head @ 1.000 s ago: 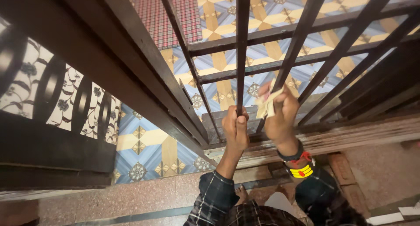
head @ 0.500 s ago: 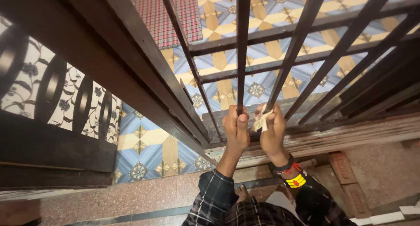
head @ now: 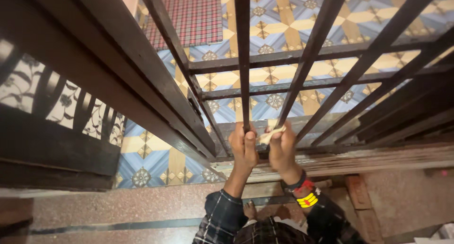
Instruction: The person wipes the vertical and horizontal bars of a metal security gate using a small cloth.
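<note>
The left hand (head: 243, 147) is wrapped tight around the lower end of a dark vertical bar (head: 243, 59) of the metal grille gate (head: 312, 52), fingers closed fully on the bar just above the bottom rail. Right beside it, the right hand (head: 282, 149) pinches a small, pale, crumpled scrap of sandpaper-like sheet (head: 268, 134) between thumb and fingers, pressing it at the foot of the neighbouring slanted bar (head: 307, 55); the two hands are nearly touching. The right wrist wears a dark band with a red thread and a yellow bracelet (head: 306, 200), and both forearms come out of dark plaid sleeves (head: 222, 215). Behind the bars lies a blue-and-yellow patterned tile floor (head: 156, 161) with a red checked mat (head: 194, 12) farther off. Below the gate runs a worn threshold (head: 378, 156), and speckled reddish stone flooring (head: 118, 206) spreads beneath the person.
</note>
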